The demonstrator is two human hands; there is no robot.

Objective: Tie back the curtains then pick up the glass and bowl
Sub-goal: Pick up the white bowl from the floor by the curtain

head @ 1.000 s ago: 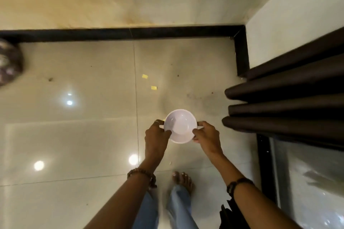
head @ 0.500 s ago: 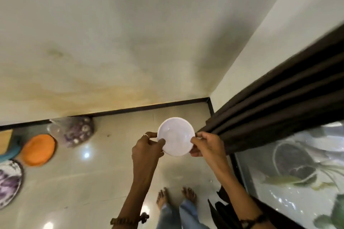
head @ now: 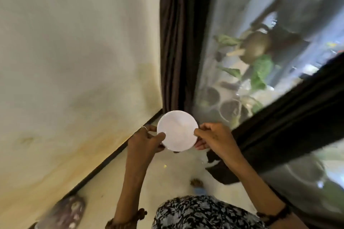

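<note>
— What had moved since the earlier frame?
— Only the view swung: dark curtains (head: 178, 42) now filled the upper centre, window glass to the right.
— And the grip?
— Left hand (head: 144, 142) and right hand (head: 216, 138) each pinched the white bowl's (head: 177, 130) rim, mid-frame, above the floor (head: 167, 182).

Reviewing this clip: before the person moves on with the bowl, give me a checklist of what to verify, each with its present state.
1. Bowl held off the floor: ok.
2. Left hand pinches the rim: ok.
3. Right hand pinches the opposite rim: ok.
4. Bowl empty: ok, no contents visible.
5. Glass picked up: cannot tell, none in view.
6. Curtains tied back: cannot tell, gathered beside the window, no tie visible.
</note>
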